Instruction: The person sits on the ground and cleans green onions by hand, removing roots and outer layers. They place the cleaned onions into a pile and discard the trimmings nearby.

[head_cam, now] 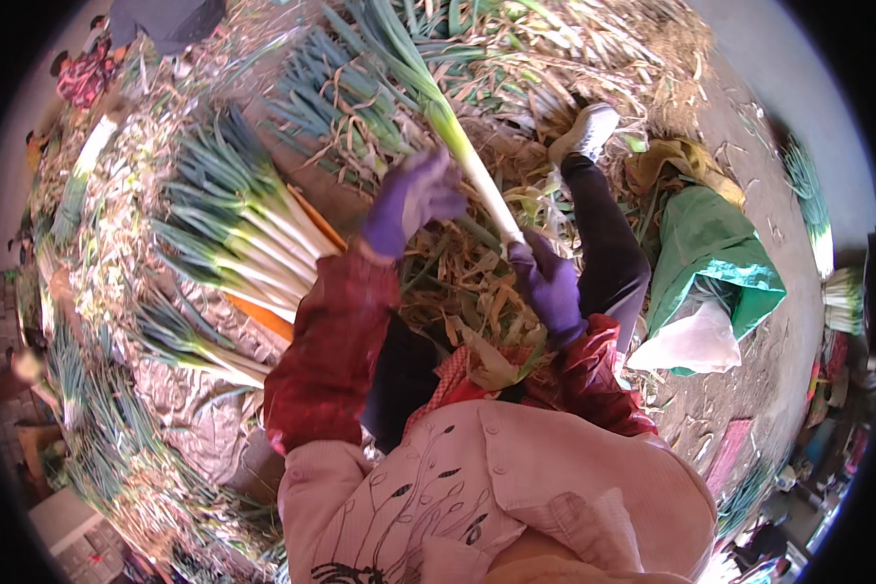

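In a purple glove, my right hand (551,288) grips the white root end of a long green onion (474,164). The stalk slants up and to the left, its green leaves reaching the top of the view. My left hand (412,201), also gloved in purple and blurred by motion, is just left of the stalk with its fingers apart and nothing seen in it. Trimmed green onions (263,226) lie side by side at the left, partly over an orange strip (263,317). Dry peeled leaves (467,277) cover the ground between my legs.
Untrimmed green onions (336,95) lie ahead, beside a large heap (591,36) with dry leaves. At the right stands a green woven sack (708,241) with a whitish plastic bag (693,343) at its mouth. Leaf litter (117,241) spreads at the left; other people (87,69) are far off.
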`<state>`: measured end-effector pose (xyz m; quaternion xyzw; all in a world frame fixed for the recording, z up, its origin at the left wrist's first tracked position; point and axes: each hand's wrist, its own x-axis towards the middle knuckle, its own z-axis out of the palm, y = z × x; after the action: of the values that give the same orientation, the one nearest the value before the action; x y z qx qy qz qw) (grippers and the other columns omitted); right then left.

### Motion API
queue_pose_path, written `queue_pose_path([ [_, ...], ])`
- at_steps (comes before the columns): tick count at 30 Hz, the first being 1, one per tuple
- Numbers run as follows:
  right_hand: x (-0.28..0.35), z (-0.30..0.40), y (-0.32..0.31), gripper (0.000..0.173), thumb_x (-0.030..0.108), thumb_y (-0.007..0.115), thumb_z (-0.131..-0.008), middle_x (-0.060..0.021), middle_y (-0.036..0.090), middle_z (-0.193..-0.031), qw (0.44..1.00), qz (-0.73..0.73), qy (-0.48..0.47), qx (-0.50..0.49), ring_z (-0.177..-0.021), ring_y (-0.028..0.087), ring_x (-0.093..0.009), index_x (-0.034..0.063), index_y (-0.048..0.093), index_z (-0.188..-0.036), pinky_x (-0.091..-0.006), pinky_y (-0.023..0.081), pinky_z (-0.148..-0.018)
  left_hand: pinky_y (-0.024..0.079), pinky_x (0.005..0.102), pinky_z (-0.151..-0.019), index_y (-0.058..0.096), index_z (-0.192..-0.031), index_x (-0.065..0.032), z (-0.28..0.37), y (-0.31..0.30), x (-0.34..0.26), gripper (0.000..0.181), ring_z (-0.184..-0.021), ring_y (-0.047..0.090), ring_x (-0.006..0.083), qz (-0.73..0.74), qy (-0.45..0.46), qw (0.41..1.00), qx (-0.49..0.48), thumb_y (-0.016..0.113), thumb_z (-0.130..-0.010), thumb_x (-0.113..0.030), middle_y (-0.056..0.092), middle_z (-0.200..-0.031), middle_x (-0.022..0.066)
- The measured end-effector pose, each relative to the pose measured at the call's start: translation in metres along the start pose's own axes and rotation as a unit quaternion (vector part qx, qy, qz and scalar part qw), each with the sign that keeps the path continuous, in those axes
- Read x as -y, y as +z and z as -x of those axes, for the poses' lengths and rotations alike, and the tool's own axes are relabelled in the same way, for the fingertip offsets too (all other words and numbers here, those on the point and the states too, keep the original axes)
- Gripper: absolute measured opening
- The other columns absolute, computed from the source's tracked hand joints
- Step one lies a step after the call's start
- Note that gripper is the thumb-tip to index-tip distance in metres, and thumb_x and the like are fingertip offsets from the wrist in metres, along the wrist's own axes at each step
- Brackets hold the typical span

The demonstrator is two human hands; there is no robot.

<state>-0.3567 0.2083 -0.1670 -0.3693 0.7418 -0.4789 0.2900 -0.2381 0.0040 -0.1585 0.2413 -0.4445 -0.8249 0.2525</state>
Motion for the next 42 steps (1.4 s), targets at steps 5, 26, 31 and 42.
queue_pose_path([
  [5,-0.034,-0.009,0.014,0.043,0.029,0.061,-0.089,-0.008,0.067,-0.087,0.982,-0.147,0.044,0.108,-0.075,0.062,-0.012,-0.0033,0.058,-0.117,-0.0265,0.05,-0.069,0.054,0.0465,-0.073,0.052,-0.109,0.0014,-0.028,-0.01,0.007,0.028,-0.078,0.062,0.0287,0.146,-0.025,0.988,-0.039,0.058,-0.083,-0.006,0.057,-0.089,0.0114],
  [26,0.042,0.15,-0.103,0.02,0.01,0.056,-0.088,-0.015,0.062,-0.075,0.913,-0.104,0.207,0.337,-0.065,0.062,-0.019,-0.0044,0.061,-0.1,-0.0305,0.047,-0.056,0.042,0.039,-0.051,0.054,-0.087,-0.0044,-0.042,-0.116,-0.029,0.011,-0.056,0.049,0.0213,0.193,0.042,0.969,-0.147,0.057,-0.079,-0.012,0.05,-0.071,0.0052],
  [31,0.042,0.173,-0.128,0.036,0.011,0.065,-0.076,-0.0222,0.064,-0.093,0.924,-0.073,0.14,0.347,-0.07,0.065,-0.031,-0.0085,0.061,-0.106,-0.0339,0.052,-0.06,0.042,0.0399,-0.049,0.055,-0.083,-0.0044,-0.042,-0.14,-0.016,0.011,-0.055,0.049,0.0219,0.17,0.017,0.957,-0.235,0.058,-0.08,-0.015,0.051,-0.071,0.0054],
  [42,0.06,0.181,-0.155,0.03,0.007,0.063,-0.084,-0.0141,0.067,-0.094,0.927,0.067,-0.025,0.368,-0.074,0.062,-0.01,-0.0047,0.062,-0.112,-0.0234,0.047,-0.064,0.044,0.0401,-0.047,0.054,-0.082,-0.0061,-0.038,-0.173,-0.012,0.016,-0.05,0.05,0.0233,0.112,-0.011,0.95,-0.291,0.062,-0.08,-0.02,0.05,-0.066,0.0063],
])
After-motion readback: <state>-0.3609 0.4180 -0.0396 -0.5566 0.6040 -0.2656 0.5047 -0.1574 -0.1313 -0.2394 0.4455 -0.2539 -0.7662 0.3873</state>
